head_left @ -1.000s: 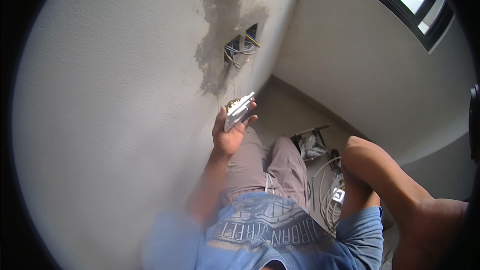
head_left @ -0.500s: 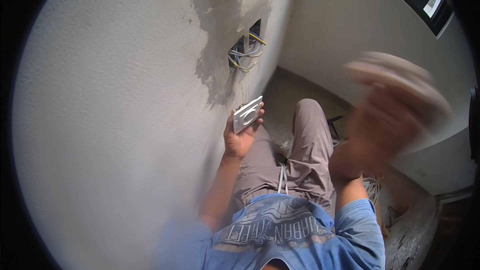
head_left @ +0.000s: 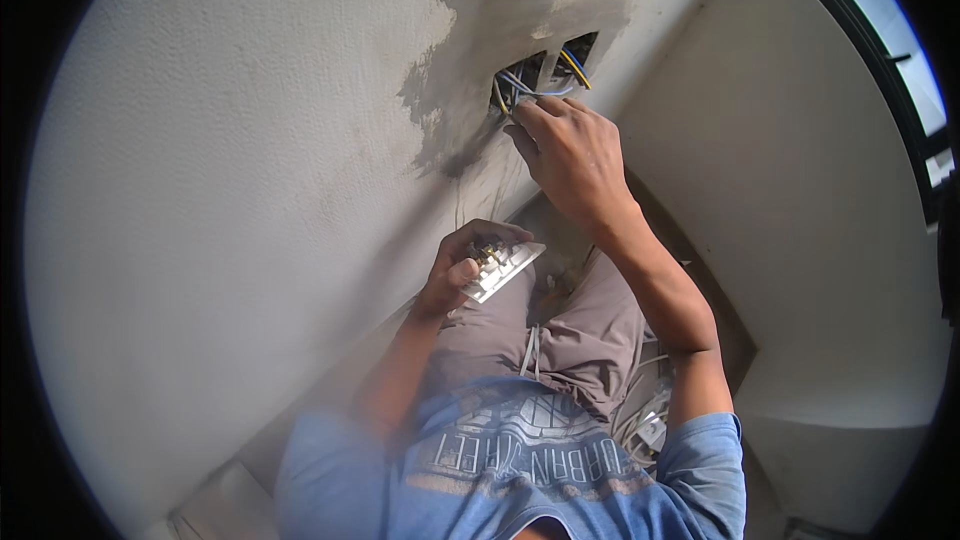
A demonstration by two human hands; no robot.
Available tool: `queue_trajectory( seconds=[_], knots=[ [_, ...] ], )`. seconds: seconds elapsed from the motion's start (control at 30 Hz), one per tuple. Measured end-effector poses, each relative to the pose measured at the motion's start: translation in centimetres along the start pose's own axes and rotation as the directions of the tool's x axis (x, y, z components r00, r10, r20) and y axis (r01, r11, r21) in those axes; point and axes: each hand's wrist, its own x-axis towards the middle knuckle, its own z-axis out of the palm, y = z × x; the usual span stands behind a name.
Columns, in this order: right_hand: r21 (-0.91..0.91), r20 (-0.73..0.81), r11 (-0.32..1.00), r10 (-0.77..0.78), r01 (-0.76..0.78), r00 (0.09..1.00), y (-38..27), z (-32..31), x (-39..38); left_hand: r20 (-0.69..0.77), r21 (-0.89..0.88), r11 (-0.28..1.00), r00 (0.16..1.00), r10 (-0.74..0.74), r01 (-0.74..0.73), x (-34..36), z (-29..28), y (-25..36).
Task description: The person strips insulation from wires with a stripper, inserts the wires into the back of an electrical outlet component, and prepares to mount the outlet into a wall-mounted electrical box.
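My left hand [head_left: 447,268] holds a white wall socket [head_left: 508,272] low in front of the wall. The socket's back, with its brass-coloured terminals and plastic ribs, is turned up toward me. Higher up, my right hand [head_left: 578,158] is at the lower left wall opening, its fingers bent and closed on the electrical wires [head_left: 517,83] that poke out there. Its fingertips are partly hidden behind the hand. In the neighbouring wall opening [head_left: 583,41], yellow and blue wires [head_left: 575,68] stick out, apart from my fingers.
Dark damp plaster [head_left: 480,30] surrounds the openings on the pale wall [head_left: 250,170]. A second wall [head_left: 780,180] meets it at the corner, with a dark-framed window [head_left: 880,50] at upper right. Coiled cables [head_left: 640,420] lie on the floor beside my leg.
My right hand has come from the far right to the wires in the wall. The left hand has turned the socket from its front face to its back. The view has shifted.
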Motion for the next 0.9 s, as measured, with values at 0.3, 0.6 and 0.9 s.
queue_trajectory(
  seconds=[0.3, 0.6, 0.9],
  knots=[
    [0.518, 0.256, 0.836, 0.051, -0.181, 0.965, 0.0, -2.8, 1.2, -0.047, -0.325, 0.945, 0.998, 0.035, -0.048, 0.9, 1.4, -2.9],
    [0.593, 0.339, 0.788, -0.057, -0.166, 0.939, 2.2, -6.2, 3.0, -0.018, -0.357, 0.934, 0.999, -0.036, 0.028, 0.9, 0.9, -1.2],
    [0.175, 0.296, 0.981, -0.133, 0.083, 0.946, 1.2, -4.1, 0.6, -0.107, -0.348, 0.936, 0.989, -0.103, 0.06, 0.0, 0.4, -2.9]
  ],
)
